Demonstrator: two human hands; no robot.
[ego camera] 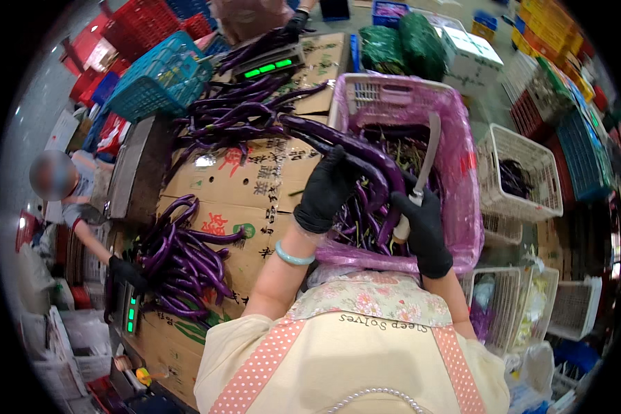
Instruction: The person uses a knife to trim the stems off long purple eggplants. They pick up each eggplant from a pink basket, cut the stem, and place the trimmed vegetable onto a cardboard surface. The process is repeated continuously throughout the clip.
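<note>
My left hand (325, 194), in a black glove, is closed around long purple eggplants (359, 147) lying side by side. Their far ends reach over the cardboard-covered table, and their near parts curve down over a white plastic crate (390, 94) lined with pink plastic film. In my right hand (427, 233), also gloved, is a knife (428, 155), its blade pointing up and away from me and its pale handle in my palm. My right fingers are close to the eggplants; whether they touch is unclear. More eggplants (359, 222) and cut stem ends (401, 152) lie inside the crate.
Eggplant piles (186, 259) lie on the cardboard (248, 194) to my left. One co-worker's gloved hand (129, 273) is beside a digital scale (132, 310); another's (296, 25) holds eggplants over a far scale (269, 64). A white crate (522, 191) stands to my right.
</note>
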